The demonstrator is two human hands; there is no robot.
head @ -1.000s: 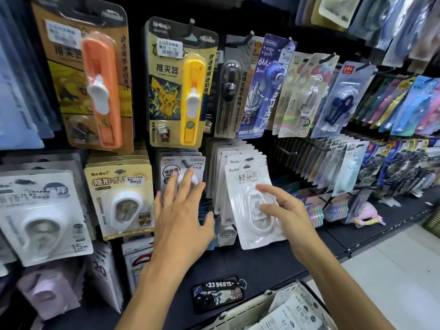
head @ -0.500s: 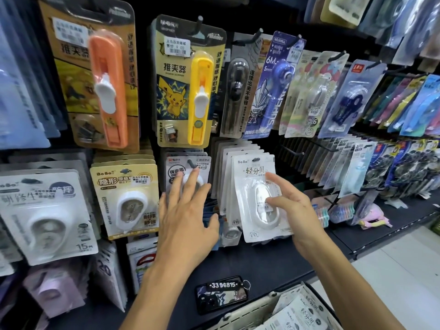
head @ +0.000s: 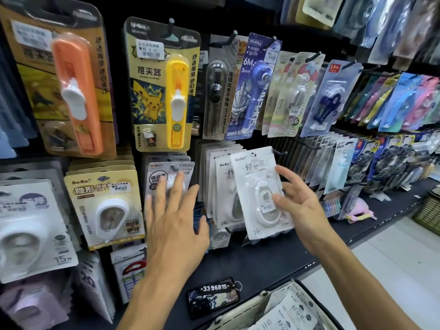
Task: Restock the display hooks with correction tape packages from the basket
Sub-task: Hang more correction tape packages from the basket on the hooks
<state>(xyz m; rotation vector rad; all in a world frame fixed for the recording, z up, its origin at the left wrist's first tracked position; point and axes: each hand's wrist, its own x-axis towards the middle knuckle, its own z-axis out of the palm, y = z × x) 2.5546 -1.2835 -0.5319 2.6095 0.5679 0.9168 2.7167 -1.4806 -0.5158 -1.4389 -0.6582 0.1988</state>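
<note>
Hanging a correction tape package on its hook.

The right hand (head: 301,206) pinches the white glossy blister-card correction tape package (head: 259,194), long axis upright, tilted; its hang hole lies above the fingertips, apparently just off the black wire hook (head: 278,152). The left hand (head: 173,215), fingers spread, hovers farther left. The beige plastic basket (head: 240,315) sits below.
</note>
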